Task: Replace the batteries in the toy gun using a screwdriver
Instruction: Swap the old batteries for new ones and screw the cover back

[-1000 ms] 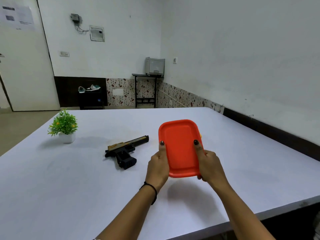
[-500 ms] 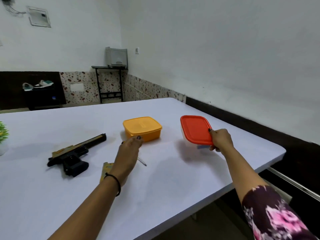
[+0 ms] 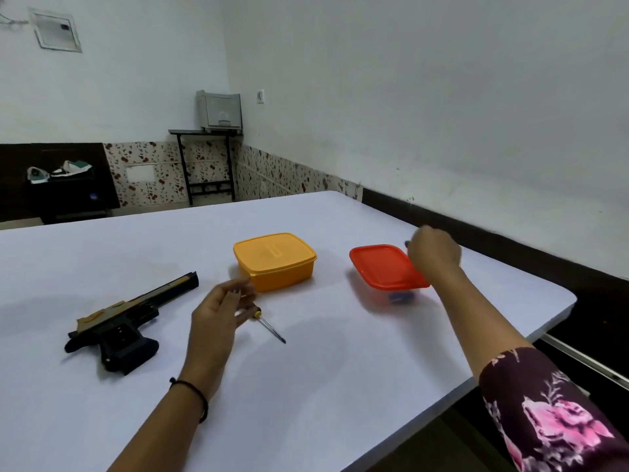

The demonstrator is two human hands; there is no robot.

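White walls and a dark skirting band close off the room behind a large pale table (image 3: 340,386). Compared with half a second ago, the right hand (image 3: 434,255) has let go of the red-lidded container (image 3: 386,267), which now sits on the table at the right, and the hand hangs blurred at its far right corner, fingers curled loosely; whether it touches the lid cannot be told. The left hand (image 3: 218,315) has lowered toward the screwdriver (image 3: 269,327).

A yellow lidded box (image 3: 275,260) stands between the two hands, just beyond the left one. The toy gun (image 3: 126,318) lies on its side at the left, barrel pointing far and right, well apart from the boxes. The screwdriver lies flat just near of the yellow box, its handle hidden behind the left hand's fingers (image 3: 243,294).

The left hand is half open, holding nothing that can be seen; contact with the handle cannot be told.
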